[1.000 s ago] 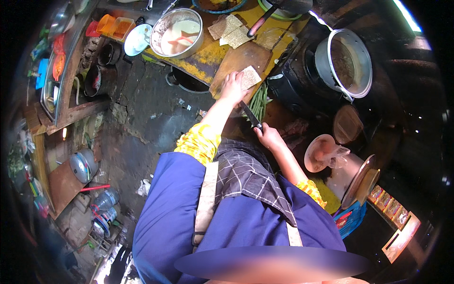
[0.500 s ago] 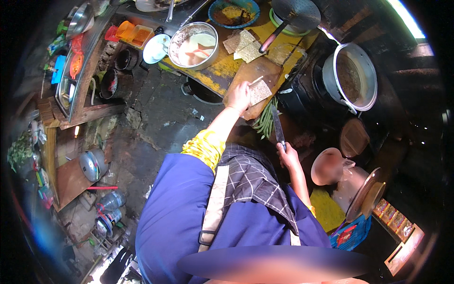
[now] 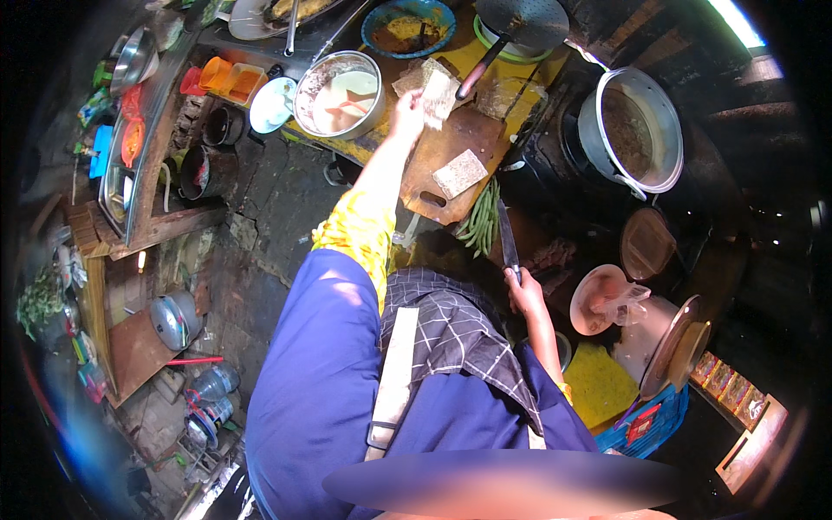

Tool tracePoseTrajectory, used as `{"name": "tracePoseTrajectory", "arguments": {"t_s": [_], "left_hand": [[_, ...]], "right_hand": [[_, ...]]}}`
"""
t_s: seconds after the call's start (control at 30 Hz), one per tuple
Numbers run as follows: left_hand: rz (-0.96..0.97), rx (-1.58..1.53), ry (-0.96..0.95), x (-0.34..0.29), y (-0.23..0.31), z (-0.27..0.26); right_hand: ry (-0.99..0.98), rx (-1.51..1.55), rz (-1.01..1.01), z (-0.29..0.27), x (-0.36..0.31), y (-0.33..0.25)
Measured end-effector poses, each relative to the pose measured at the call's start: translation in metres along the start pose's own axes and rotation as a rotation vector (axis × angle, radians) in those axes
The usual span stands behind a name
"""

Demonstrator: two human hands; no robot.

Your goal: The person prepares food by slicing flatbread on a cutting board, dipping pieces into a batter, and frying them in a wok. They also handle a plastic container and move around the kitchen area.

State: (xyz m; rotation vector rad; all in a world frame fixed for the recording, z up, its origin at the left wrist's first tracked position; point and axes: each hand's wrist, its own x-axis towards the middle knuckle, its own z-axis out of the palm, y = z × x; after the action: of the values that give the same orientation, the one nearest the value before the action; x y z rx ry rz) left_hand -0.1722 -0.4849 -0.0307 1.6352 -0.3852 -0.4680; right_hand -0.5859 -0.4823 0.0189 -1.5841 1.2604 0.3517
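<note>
We list: left hand (image 3: 407, 117), fingertips at the edge of pale slices (image 3: 439, 100) near the metal bowl (image 3: 374, 120), pinching or not we cannot tell; right hand (image 3: 525, 293), closed round a knife (image 3: 508, 238) beside green beans (image 3: 481, 225). One pale block (image 3: 460, 173), lying on the wooden board (image 3: 426, 160).

The head camera looks steeply down and forward from above the wearer's clothes (image 3: 316, 373); these loom nearest, below the board (image 3: 446, 143), which sits farther off, above mid-view.
</note>
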Motion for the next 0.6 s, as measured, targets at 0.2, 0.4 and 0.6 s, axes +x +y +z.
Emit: {"name": "tracePoseTrajectory", "arguments": {"t_s": [0.2,0.4,0.6], "left_hand": [[-0.034,0.380,0.030,-0.012,0.011,-0.007],[0.028,0.404,-0.112,-0.168,-0.027,-0.063],[-0.377,0.460,0.044,-0.327,-0.060,-0.150]], "right_hand": [[-0.003,0.115,-0.047,0.005,-0.001,-0.003],[0.159,-0.160,-0.473,0.016,0.056,-0.071],[0.195,-0.242,-0.643,0.029,0.132,-0.135]]}}
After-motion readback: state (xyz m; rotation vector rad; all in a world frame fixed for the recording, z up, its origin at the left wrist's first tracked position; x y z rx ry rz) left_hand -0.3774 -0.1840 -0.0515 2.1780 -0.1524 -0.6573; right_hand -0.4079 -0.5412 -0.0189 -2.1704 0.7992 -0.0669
